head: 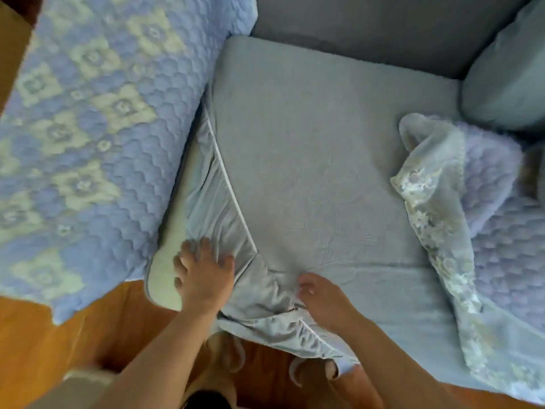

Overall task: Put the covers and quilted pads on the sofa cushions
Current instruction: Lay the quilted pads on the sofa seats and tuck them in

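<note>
Floor (73, 329): orange-brown wood, glossy, showing along the near edge of the sofa and below its left seat.
Sofa back (368, 28): dark grey upholstery, running along the far edge behind the seats.
Beige panel (13, 51): flat tan surface at the far left corner; its nature cannot be told.
Footwear (298, 371): pale, blurred, on the floor.

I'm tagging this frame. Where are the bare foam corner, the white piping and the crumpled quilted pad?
bare foam corner (165, 278), head view, exposed cream face.
white piping (233, 199), head view, mid-seam.
crumpled quilted pad (498, 228), head view, purple quilted side.
</note>
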